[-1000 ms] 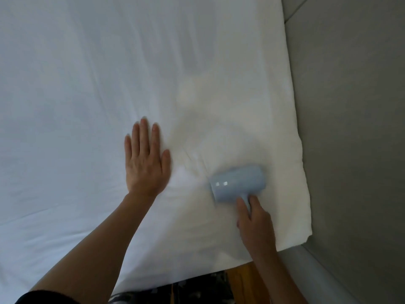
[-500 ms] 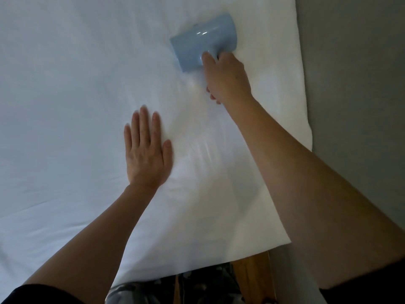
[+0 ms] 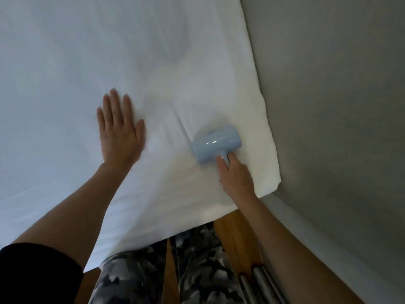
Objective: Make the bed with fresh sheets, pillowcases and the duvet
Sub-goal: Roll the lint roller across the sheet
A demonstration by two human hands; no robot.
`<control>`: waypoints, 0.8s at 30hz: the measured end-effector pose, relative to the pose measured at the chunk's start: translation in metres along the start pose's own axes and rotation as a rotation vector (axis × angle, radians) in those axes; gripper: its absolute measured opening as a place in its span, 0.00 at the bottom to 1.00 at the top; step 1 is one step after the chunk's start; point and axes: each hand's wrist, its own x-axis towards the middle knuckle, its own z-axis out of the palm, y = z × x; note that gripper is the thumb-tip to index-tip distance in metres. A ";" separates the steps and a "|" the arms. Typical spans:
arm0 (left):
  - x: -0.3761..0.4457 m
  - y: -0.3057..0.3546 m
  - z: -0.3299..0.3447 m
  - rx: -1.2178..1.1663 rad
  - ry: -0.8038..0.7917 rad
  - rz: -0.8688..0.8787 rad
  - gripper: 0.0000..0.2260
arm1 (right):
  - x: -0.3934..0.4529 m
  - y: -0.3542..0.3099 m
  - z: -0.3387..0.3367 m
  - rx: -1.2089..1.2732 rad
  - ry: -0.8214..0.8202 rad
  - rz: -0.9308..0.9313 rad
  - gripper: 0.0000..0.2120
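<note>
the white fitted sheet (image 3: pixel 87 62) is stretched flat over the bed, covering it up to the corner just beside the grey wall (image 3: pixel 339 106); a few soft creases run in the cloth between my two hands; my left hand (image 3: pixel 119 132) lies flat on it, fingers straight and together, palm pressing the fabric down; my right hand (image 3: pixel 235 174) has its grip closed round the short handle of a pale blue plastic roller with a glossy cylindrical head (image 3: pixel 215 142), the head resting on the sheet near the corner; i judge the step in hand to be rolling the sheet smooth and clean before pillowcases and duvet go on, neither of which is in view; to do it well i would hold the cloth taut under the flat palm, so the roller does not drag a fold along with it; i would work in straight overlapping passes, with light even pressure, away from the anchoring hand and toward the edge; the crease just above the roller head needs care, since pushing across it could set it deeper; below the bed edge show my patterned grey trousers (image 3: pixel 197 270) and a wooden floor (image 3: pixel 232 233).
</note>
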 end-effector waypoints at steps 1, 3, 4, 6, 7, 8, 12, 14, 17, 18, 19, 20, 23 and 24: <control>-0.006 -0.001 -0.005 0.001 -0.037 0.015 0.27 | -0.010 0.011 0.001 0.008 -0.020 0.033 0.16; -0.024 -0.002 -0.015 -0.015 -0.109 0.008 0.27 | -0.029 0.032 -0.001 0.024 -0.075 0.100 0.15; -0.036 -0.002 -0.021 -0.030 -0.141 -0.007 0.27 | -0.038 0.041 -0.004 0.030 -0.101 0.130 0.14; -0.064 0.001 -0.037 -0.056 -0.180 -0.041 0.26 | -0.059 0.056 -0.013 0.061 -0.118 0.169 0.15; -0.079 0.003 -0.046 -0.065 -0.196 -0.055 0.26 | -0.071 0.060 -0.018 0.094 -0.113 0.179 0.15; -0.093 0.004 -0.056 -0.069 -0.212 -0.066 0.26 | -0.082 0.063 -0.023 0.128 -0.105 0.183 0.14; -0.149 0.003 -0.104 -0.065 -0.259 -0.064 0.27 | -0.129 0.064 -0.044 0.159 -0.053 0.220 0.15; -0.174 0.001 -0.132 -0.079 -0.259 -0.116 0.27 | -0.155 0.057 -0.054 0.178 -0.030 0.229 0.18; -0.211 0.000 -0.173 -0.116 -0.240 -0.163 0.26 | -0.191 0.040 -0.068 0.191 -0.018 0.166 0.18; -0.222 0.000 -0.186 -0.134 -0.227 -0.172 0.26 | -0.203 0.034 -0.070 0.198 -0.019 0.134 0.18; -0.233 0.000 -0.197 -0.151 -0.219 -0.177 0.26 | -0.213 0.030 -0.071 0.206 -0.023 0.100 0.19; -0.246 -0.002 -0.208 -0.170 -0.213 -0.177 0.26 | -0.224 0.027 -0.071 0.209 -0.031 0.069 0.19; -0.283 -0.010 -0.234 -0.246 -0.196 -0.181 0.27 | -0.250 0.010 -0.070 0.226 -0.053 -0.028 0.18; -0.296 -0.015 -0.242 -0.277 -0.199 -0.210 0.27 | -0.260 0.002 -0.069 0.227 -0.082 -0.052 0.17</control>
